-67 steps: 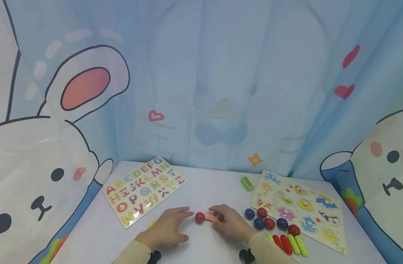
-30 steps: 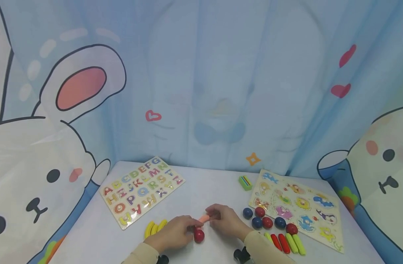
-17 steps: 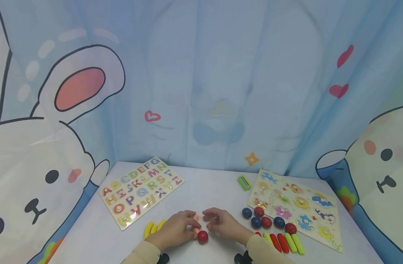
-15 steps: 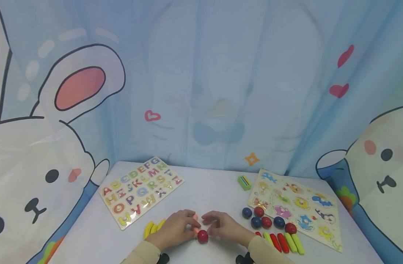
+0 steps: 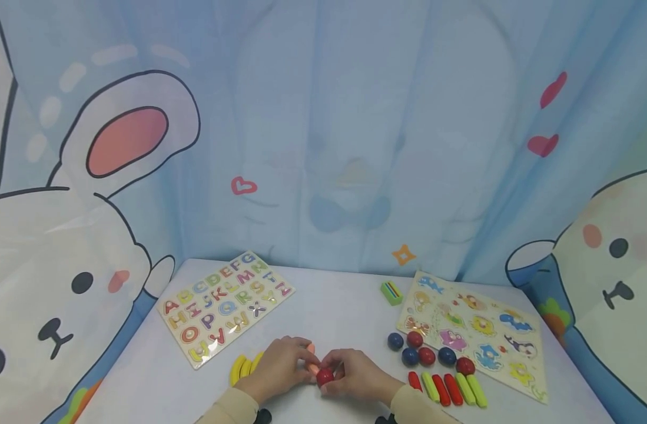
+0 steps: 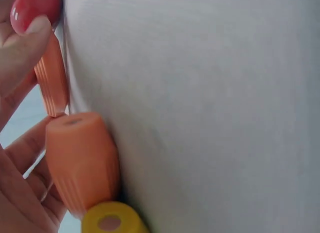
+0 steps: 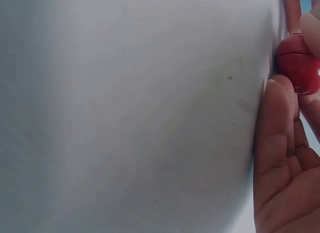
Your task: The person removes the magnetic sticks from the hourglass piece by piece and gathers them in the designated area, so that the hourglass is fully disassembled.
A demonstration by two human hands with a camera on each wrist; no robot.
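Observation:
Near the front middle of the table, my right hand (image 5: 362, 376) pinches a glossy red ball (image 5: 325, 377) between thumb and fingers. In the right wrist view the ball (image 7: 295, 65) has a fine groove around it. My left hand (image 5: 281, 368) curls about an orange ribbed piece (image 6: 51, 83), its thumb right at the red ball. A second, barrel-shaped orange piece (image 6: 82, 163) with a hole in its end stands nearer the left wrist camera, beside the fingers. Below it shows a yellow piece (image 6: 112, 220), also with a hole. The left hand partly hides the orange pieces in the head view.
Several yellow curved pieces (image 5: 244, 369) lie left of the left hand. Behind is an alphabet board (image 5: 225, 306). To the right are red and dark blue balls (image 5: 410, 356), red and lime sticks (image 5: 453, 388), an animal puzzle board (image 5: 474, 335) and a small green striped block (image 5: 391, 292).
The red ball and orange piece were swung towards the person and set by the left hand. The right hand let go of the orange piece, then closed its fingers on the red ball.

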